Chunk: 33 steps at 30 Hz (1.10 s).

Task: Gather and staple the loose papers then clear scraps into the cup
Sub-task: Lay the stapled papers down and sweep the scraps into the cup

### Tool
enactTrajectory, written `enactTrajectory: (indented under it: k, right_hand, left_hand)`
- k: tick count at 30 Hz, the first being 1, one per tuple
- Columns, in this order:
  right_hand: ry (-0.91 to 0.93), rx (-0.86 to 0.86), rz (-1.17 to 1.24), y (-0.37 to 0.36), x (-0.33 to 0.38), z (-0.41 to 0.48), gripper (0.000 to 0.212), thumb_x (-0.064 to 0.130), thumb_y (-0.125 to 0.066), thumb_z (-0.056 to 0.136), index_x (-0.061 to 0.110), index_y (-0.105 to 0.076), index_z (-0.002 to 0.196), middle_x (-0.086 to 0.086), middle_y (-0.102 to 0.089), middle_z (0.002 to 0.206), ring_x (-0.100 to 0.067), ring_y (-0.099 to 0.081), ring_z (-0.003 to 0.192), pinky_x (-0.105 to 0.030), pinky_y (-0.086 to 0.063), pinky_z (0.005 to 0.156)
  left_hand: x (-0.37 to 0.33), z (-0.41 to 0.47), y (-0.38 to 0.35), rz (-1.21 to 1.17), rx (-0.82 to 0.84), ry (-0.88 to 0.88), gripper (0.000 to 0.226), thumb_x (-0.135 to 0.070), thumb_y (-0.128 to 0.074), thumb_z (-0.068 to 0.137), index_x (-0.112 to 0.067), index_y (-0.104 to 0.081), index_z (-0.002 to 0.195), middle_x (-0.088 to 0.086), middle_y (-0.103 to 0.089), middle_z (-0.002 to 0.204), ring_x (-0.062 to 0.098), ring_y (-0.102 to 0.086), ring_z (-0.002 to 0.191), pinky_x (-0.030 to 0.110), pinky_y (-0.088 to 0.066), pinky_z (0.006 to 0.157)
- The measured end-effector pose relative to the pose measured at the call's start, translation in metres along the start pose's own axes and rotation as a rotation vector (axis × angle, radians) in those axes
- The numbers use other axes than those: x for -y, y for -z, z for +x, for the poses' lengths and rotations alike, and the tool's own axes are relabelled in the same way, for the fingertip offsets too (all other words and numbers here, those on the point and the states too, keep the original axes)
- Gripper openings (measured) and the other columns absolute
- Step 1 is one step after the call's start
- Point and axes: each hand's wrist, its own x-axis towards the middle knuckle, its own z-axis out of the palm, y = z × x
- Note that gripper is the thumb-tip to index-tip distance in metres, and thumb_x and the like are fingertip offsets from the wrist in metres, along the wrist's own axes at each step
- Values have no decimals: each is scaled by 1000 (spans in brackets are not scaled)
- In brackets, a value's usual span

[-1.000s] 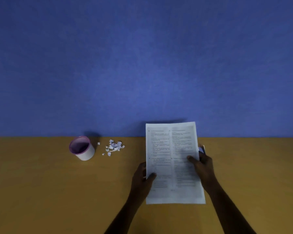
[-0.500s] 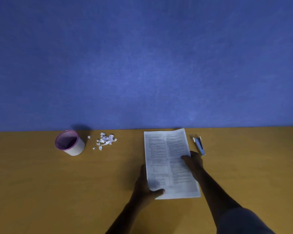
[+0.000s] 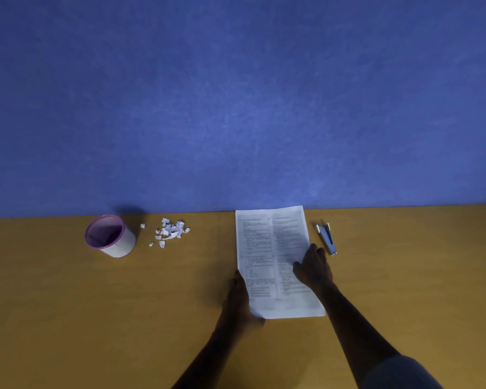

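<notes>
As the papers (image 3: 264, 248) lie on the counter (image 3: 68, 304), their left edge is touched by the left hand (image 3: 237, 299), their right side pressed by the right hand (image 3: 314, 269), fingers straight. The stapler (image 3: 327, 240) is seen alongside.

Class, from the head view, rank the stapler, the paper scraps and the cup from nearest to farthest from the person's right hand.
Measured from the right hand:
1. stapler, just to its right.
2. paper scraps, well to the left, past the papers.
3. cup, farthest left, beyond the scraps.
</notes>
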Motion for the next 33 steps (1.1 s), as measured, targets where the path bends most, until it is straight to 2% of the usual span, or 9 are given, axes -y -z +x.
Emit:
enactTrajectory:
  k: [2, 4, 7, 11, 14, 18, 21, 28, 33]
  right_hand:
    - [-14, -26, -28, -6, -4, -2, 55, 17, -67, 89, 8, -38, 135, -16, -43, 136, -35, -56, 120, -44, -58, 89]
    - [-11, -42, -38, -8, -5, -4, 52, 20, -66, 91, 9, -39, 134, -16, -42, 137, -36, -54, 123, -47, -57, 93]
    - [-25, -69, -100, -10, -6, -8, 53, 26, -65, 91, 10, -39, 134, -15, -42, 138, -36, -49, 128, -51, -51, 100]
    - [109, -243, -154, -13, 8, -19, 51, 26, -64, 93, 10, -41, 135, -15, -48, 137, -34, -52, 124, -52, -52, 95]
    - [350, -275, -69, -17, 35, -22, 56, 24, -67, 94, 8, -45, 144, -16, -49, 144, -36, -51, 132, -52, -51, 100]
    - [640, -280, -52, -26, 76, -24, 52, 25, -68, 95, 7, -53, 141, -16, -56, 141, -33, -55, 130, -46, -53, 101]
    - [786, -242, -47, -42, 104, -31, 47, 22, -67, 95, 6, -57, 138, -16, -60, 138, -34, -60, 125, -44, -56, 99]
    - [1008, -102, -97, -112, 138, -63, 49, 18, -66, 95, 6, -55, 140, -15, -54, 147, -29, -55, 135, -37, -52, 108]
    - [1070, -60, -147, -147, 140, -76, 49, 18, -70, 92, 4, -57, 138, -18, -52, 150, -34, -53, 138, -44, -55, 103]
  left_hand:
    - [-4, 4, 3, -7, -19, -17, 89, -46, -91, 53, -15, -51, 126, 9, -70, 114, 13, -61, 108, 23, -58, 82]
    - [-11, 6, 8, 35, 83, 62, 99, -45, -92, 59, -16, -44, 141, 5, -60, 134, 21, -58, 125, 27, -55, 93]
    - [-8, 1, 8, 30, 251, 242, 126, -50, -91, 61, -16, -20, 159, 2, -35, 158, 27, -39, 146, 40, -46, 112]
    - [-10, 2, 21, 67, 323, 470, 164, -92, -73, 43, -21, 14, 162, 8, 1, 174, 33, -6, 160, 52, -25, 126]
    - [-13, 10, 45, 13, 159, 593, 147, -102, -52, 54, -23, 5, 164, 9, -1, 174, 34, -13, 159, 54, -30, 123]
    - [2, 25, 90, 169, -134, 485, 90, -79, -41, 90, -22, -25, 158, 12, -33, 162, 34, -38, 146, 49, -55, 100]
    - [24, 26, 119, 281, -260, 405, 72, -64, -45, 99, -14, -41, 150, 17, -49, 146, 36, -48, 131, 48, -56, 92]
    - [98, -5, 148, 394, -345, 452, 58, -51, -50, 100, -7, -54, 138, 20, -59, 129, 41, -52, 118, 50, -54, 88]
    - [141, -25, 151, 452, -316, 512, 70, -57, -39, 97, -5, -48, 143, 22, -51, 147, 45, -47, 133, 55, -43, 109]
